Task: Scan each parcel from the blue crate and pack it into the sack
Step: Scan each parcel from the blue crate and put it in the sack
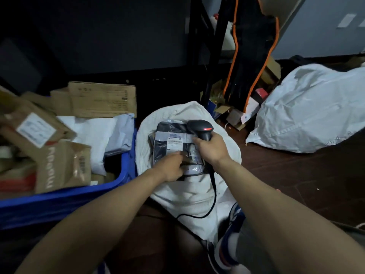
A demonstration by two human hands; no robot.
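Note:
A dark plastic-wrapped parcel (169, 143) with a white barcode label lies over the mouth of the white sack (189, 186) at centre. My left hand (173, 165) pinches the parcel's near edge. My right hand (211, 148) grips a black corded barcode scanner (201, 128), its red light lit, its head just above the parcel's far right corner. The blue crate (126, 175) stands to the left, filled with several brown cardboard parcels (63, 167) and white mailer bags (98, 135).
A second full white sack (308, 111) lies on the dark floor at right. A black frame with orange straps (250, 66) and small boxes stand behind the sack. The scanner cable (214, 196) trails down over the sack. A shoe (227, 244) is at bottom centre.

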